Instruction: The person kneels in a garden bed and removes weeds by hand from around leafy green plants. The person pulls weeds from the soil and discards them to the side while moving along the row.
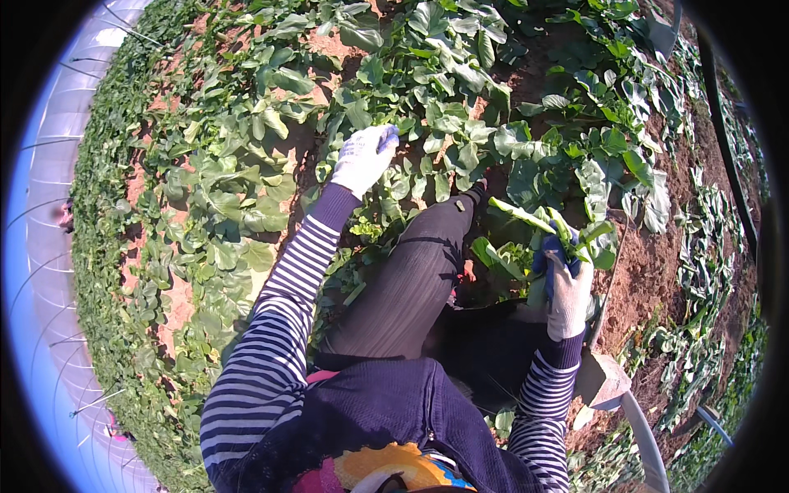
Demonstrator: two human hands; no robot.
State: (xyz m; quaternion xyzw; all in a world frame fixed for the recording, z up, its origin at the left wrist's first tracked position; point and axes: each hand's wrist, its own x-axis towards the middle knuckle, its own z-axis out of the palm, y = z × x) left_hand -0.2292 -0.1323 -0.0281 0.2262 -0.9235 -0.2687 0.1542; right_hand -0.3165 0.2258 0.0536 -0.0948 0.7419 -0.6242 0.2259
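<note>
My left hand (366,161), in a white knit glove with blue on the fingers, is over the leafy green plants ahead of me. Its fingers are curled together, and the leaves and the hand itself hide whatever might be between them. Low on the right, my right hand (569,297), gloved the same way, is wrapped round a bunch of cut green stalks (567,232). Their pale ends stick out above the fingers, and a few leaves show beside them. Broad-leaved green plants (460,140) grow between and beyond both hands.
My bent leg in dark trousers (408,283) reaches forward between my arms. Bare brown soil (641,275) with wilted leaves lies on the right, near a grey curved strip (643,435). A dark hose-like line (723,148) runs far right. Clear plastic sheeting (53,177) arches at left.
</note>
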